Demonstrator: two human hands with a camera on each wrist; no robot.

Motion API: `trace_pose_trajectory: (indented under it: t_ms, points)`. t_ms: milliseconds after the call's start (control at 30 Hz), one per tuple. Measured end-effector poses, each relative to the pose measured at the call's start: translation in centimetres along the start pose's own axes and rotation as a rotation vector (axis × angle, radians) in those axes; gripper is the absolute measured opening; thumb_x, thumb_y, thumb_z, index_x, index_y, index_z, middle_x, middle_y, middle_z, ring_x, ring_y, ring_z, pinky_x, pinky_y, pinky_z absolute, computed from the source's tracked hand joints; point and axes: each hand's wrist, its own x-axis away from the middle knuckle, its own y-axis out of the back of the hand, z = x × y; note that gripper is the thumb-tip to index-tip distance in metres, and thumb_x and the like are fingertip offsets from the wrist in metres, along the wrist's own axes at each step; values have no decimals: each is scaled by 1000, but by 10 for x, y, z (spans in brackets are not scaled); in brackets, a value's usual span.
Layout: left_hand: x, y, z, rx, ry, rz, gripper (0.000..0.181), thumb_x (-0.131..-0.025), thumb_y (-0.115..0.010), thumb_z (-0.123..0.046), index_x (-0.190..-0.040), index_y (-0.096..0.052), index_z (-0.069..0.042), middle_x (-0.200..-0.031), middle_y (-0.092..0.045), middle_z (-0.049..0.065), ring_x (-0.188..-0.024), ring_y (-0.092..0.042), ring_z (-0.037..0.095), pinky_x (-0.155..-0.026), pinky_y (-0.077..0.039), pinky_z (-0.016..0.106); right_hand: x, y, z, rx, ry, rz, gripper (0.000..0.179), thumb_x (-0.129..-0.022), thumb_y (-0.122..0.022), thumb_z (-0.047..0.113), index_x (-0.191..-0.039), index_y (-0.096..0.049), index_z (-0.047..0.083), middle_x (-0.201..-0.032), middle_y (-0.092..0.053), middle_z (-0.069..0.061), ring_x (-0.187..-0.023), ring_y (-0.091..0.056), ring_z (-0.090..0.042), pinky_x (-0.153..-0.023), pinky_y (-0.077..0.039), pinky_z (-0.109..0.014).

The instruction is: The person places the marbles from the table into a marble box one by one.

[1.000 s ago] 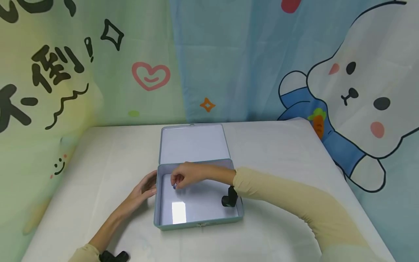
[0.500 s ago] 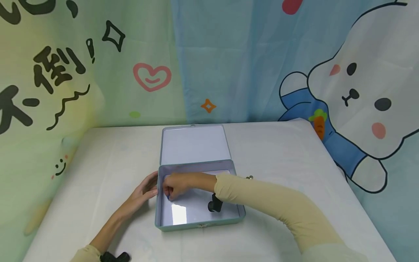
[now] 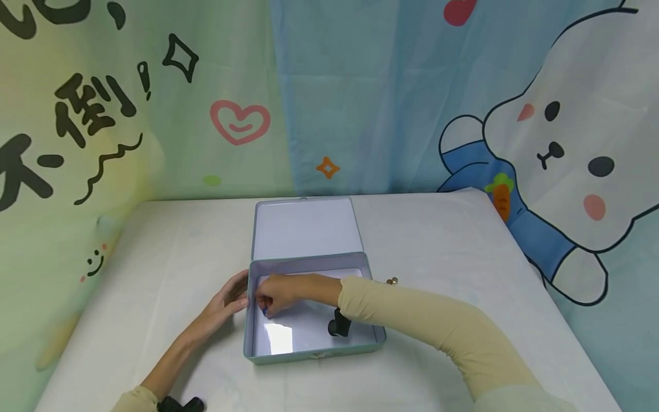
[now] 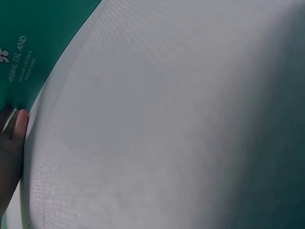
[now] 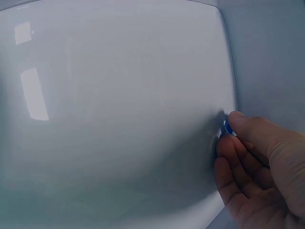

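Note:
A shallow tin box (image 3: 319, 343) stands on the white table with its hinged lid (image 3: 306, 229) laid back. Inside it, near the left wall, my right hand (image 3: 278, 294) pinches a small blue round piece with a shiny edge (image 5: 229, 127) between thumb and forefinger, close to the floor. The fingers cover most of this piece, so its kind cannot be told. Against the outside of the left wall rests my left hand (image 3: 229, 297), its fingers extended. The left wrist view catches only part of the left hand (image 4: 12, 148), touching the green printed outer side (image 4: 43, 43).
Two small shiny gold-coloured balls (image 3: 392, 281) lie on the table (image 3: 437, 240) to the right of the box, just beyond my right sleeve. A printed curtain (image 3: 334, 103) hangs behind the table. Black cameras (image 3: 338, 323) are worn at both wrists.
The right hand has moved left and toward me inside the box, with the small blue piece, then stayed nearly still. The gold-coloured balls have come into sight. The left hand has kept its place.

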Motion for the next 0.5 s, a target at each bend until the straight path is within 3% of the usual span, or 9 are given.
trace_pose_trajectory:
  t_ms: [500]
  points:
    - [-1, 0, 1, 8, -7, 4, 65, -101, -45, -14, -155, -11, -5, -161, -13, 25, -146, -14, 44, -106, -29, 2, 2, 0, 2, -35, -23, 1, 11, -86, -73, 14, -93, -67, 8, -82, -64, 4, -70, -51, 1, -62, -40, -6]
